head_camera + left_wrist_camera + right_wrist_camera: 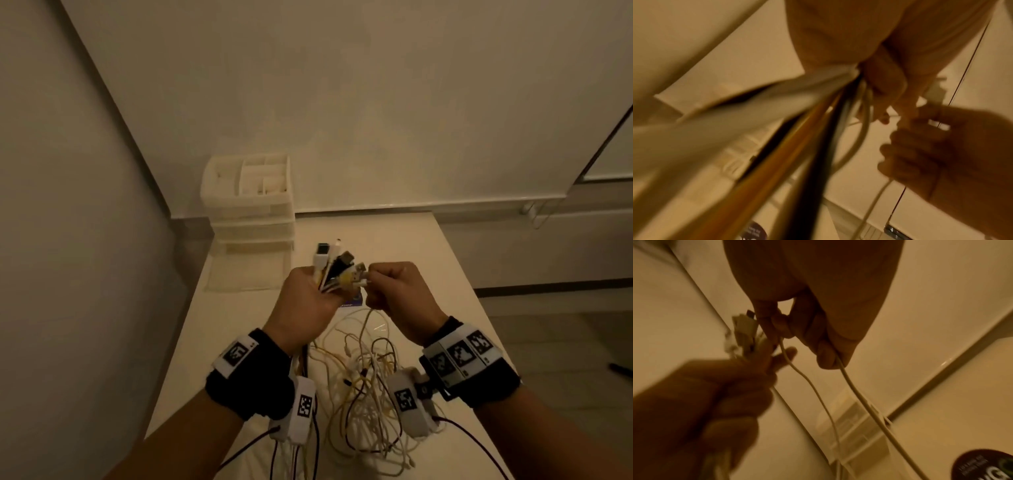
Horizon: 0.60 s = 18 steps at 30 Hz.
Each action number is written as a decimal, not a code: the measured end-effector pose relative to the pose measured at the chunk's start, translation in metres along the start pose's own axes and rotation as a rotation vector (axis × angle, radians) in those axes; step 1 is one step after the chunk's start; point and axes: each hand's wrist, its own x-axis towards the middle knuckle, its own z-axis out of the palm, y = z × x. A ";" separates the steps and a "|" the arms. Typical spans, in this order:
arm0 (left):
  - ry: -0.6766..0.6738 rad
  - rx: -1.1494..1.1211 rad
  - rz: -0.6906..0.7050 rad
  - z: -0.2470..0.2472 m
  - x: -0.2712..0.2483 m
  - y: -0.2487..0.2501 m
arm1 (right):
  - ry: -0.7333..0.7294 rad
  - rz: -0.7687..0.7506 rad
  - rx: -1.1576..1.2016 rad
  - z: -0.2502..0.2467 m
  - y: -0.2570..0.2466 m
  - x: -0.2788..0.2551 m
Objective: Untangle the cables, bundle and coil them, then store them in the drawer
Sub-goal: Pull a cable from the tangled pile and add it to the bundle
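My left hand (310,294) grips a bunch of cable ends (337,263) held above the table, their white, black and yellow plugs sticking up past the fingers. My right hand (397,287) is right beside it, pinching a white cable (855,386) near its plug. Both hands' cables hang down into a loose tangle of white, yellow and black cables (370,404) on the table between my wrists. In the left wrist view the bundle (807,138) runs from my left hand (888,91) past the camera. A white drawer unit (250,205) stands at the table's far left, bottom drawer (248,270) pulled out.
The white table (428,267) reaches the wall at the back; its right edge drops to the floor. A small purple card (352,302) lies under my hands. Wrist camera leads trail off the near edge.
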 end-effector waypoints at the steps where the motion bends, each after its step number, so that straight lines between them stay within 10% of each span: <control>1: 0.019 -0.010 -0.012 0.002 0.001 -0.002 | -0.030 -0.011 0.015 0.000 -0.007 -0.001; 10: 0.212 -0.088 0.084 -0.013 0.011 0.014 | -0.157 0.035 0.161 -0.002 0.027 -0.021; 18: 0.498 -0.421 0.036 -0.056 0.023 0.028 | 0.046 0.189 -0.092 0.003 0.097 -0.027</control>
